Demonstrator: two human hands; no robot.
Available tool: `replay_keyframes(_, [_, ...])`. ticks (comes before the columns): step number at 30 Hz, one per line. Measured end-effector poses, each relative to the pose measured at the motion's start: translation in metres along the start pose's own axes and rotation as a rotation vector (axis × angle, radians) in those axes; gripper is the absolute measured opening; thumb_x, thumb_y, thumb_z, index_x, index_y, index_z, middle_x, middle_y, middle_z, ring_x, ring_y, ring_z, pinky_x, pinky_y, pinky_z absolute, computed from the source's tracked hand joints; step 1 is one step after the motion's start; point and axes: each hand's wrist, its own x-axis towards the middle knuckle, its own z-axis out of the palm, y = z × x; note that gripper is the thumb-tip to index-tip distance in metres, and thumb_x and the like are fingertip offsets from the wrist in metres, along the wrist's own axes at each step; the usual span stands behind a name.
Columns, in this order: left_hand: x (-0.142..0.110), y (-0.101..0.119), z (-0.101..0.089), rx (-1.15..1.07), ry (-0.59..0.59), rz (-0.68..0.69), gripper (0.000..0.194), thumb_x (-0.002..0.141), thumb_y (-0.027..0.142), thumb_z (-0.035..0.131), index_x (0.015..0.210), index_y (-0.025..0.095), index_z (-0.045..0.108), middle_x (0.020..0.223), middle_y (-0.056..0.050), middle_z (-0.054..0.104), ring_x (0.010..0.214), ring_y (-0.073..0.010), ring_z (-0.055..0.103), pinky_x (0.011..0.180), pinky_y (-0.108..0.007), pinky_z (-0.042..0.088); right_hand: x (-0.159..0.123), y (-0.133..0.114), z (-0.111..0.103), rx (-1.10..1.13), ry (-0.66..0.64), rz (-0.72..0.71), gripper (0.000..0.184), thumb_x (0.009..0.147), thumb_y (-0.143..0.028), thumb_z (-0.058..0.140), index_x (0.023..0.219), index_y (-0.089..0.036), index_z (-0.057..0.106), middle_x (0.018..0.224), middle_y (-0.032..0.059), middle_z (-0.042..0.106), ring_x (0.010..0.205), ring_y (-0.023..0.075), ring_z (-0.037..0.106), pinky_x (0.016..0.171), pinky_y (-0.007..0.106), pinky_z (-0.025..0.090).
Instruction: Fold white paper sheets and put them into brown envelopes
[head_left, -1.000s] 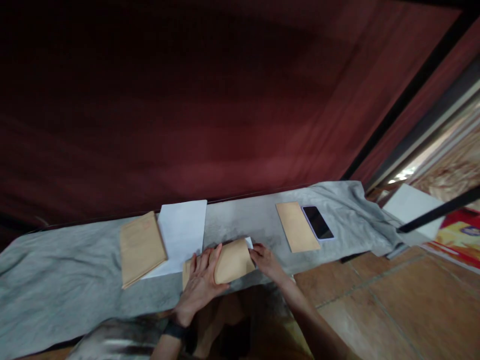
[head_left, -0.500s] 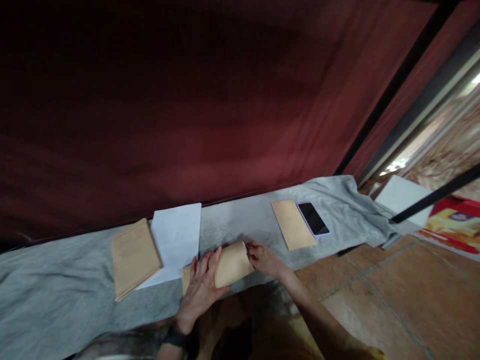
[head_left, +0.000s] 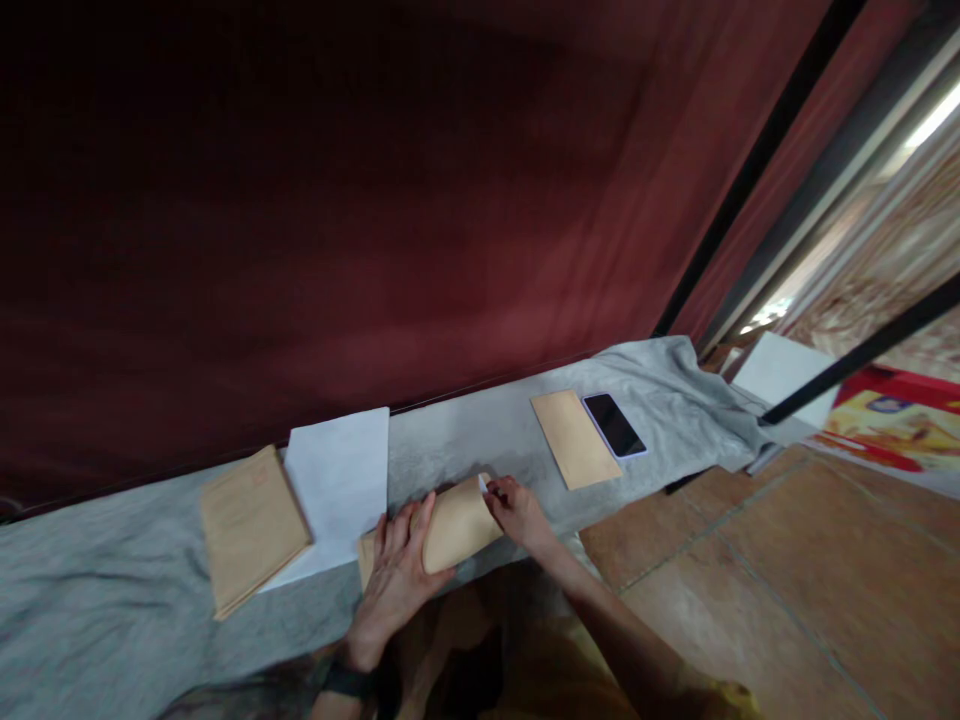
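Note:
A brown envelope lies on the grey cloth in front of me. My left hand rests on its left part, fingers wrapped over it and holding it down. My right hand pinches the envelope's right end, where only a sliver of white paper shows at the opening.
A stack of brown envelopes and white sheets lie to the left. Another brown envelope and a phone lie to the right. A dark red curtain hangs behind. A tiled floor is at right.
The white paper sticking out of the envelope's right end has gone further in, and my right hand has moved closer to the envelope. The camera has shifted slightly.

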Motion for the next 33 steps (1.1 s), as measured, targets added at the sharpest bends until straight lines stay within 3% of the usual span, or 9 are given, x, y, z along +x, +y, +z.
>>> replay_keyframes(3, [0.001,0.000,-0.002,0.006,0.006,0.012,0.107,0.074,0.035,0.075,0.160,0.026,0.012,0.140,-0.013,0.052,0.133,-0.0341,0.048,0.120,-0.057,0.022,-0.002,0.001,0.001,0.066,0.054,0.027,0.017,0.083,-0.022,0.055,0.098,-0.021,0.063,0.090,0.0036,0.070,0.082,0.0175,0.065,0.076,0.027,0.050])
replay_keyframes(7, [0.002,0.002,-0.004,0.022,-0.006,0.028,0.106,0.074,0.035,0.074,0.160,0.026,0.012,0.142,-0.014,0.051,0.135,-0.0348,0.047,0.120,-0.057,0.019,-0.001,0.003,0.004,0.165,0.034,0.090,0.035,0.078,-0.021,0.058,0.112,-0.021,0.060,0.082,-0.0001,0.068,0.071,0.0159,0.063,0.064,0.024,0.048])
replay_keyframes(12, [0.003,0.001,-0.003,0.043,-0.017,0.047,0.105,0.074,0.035,0.074,0.160,0.025,0.014,0.146,-0.016,0.048,0.139,-0.0364,0.043,0.121,-0.057,0.015,0.000,0.004,0.004,0.249,-0.039,0.140,0.010,0.076,-0.024,0.059,0.081,-0.022,0.068,0.065,-0.0032,0.064,0.062,0.0148,0.058,0.055,0.022,0.044])
replay_keyframes(21, [0.003,0.005,0.000,-0.015,0.017,0.049,0.097,0.081,0.039,0.072,0.160,0.028,0.016,0.164,-0.015,0.025,0.151,-0.0382,0.022,0.121,-0.063,0.011,0.004,0.003,0.001,0.393,-0.007,0.193,0.015,0.074,-0.031,0.059,0.069,-0.019,0.066,0.060,-0.0034,0.060,0.059,0.0126,0.053,0.055,0.021,0.043])
replay_keyframes(24, [-0.011,0.019,0.000,-0.163,0.202,-0.130,0.076,0.092,0.045,0.059,0.157,0.030,0.025,0.165,-0.013,0.022,0.152,-0.0355,0.021,0.121,-0.062,0.016,0.004,0.002,0.000,0.442,0.035,0.212,0.015,0.073,-0.032,0.058,0.069,-0.019,0.064,0.061,-0.0018,0.061,0.059,0.0131,0.053,0.055,0.022,0.044])
replay_keyframes(28, [-0.035,0.044,0.005,-0.596,0.517,-0.569,0.062,0.094,0.049,0.056,0.149,0.028,0.040,0.159,-0.013,0.033,0.147,-0.0328,0.034,0.117,-0.054,0.036,0.000,0.000,-0.002,0.497,0.083,0.219,0.018,0.076,-0.038,0.060,0.073,-0.021,0.063,0.066,0.0008,0.065,0.065,0.0160,0.059,0.060,0.025,0.049])
replay_keyframes(30, [-0.041,0.058,0.011,-0.957,0.541,-0.784,0.064,0.091,0.052,0.060,0.146,0.027,0.042,0.146,-0.013,0.051,0.135,-0.0318,0.051,0.110,-0.052,0.046,-0.003,-0.003,0.000,0.527,0.090,0.211,0.021,0.077,-0.042,0.060,0.076,-0.021,0.064,0.070,0.0020,0.067,0.068,0.0174,0.061,0.064,0.027,0.051])
replay_keyframes(33, [-0.035,0.076,0.017,-1.520,0.387,-0.971,0.057,0.085,0.050,0.070,0.134,0.025,0.053,0.118,-0.011,0.071,0.114,-0.0284,0.068,0.098,-0.049,0.056,-0.009,-0.007,0.007,0.565,0.091,0.195,0.026,0.078,-0.047,0.061,0.081,-0.022,0.063,0.077,0.0034,0.070,0.073,0.0191,0.063,0.069,0.030,0.054])
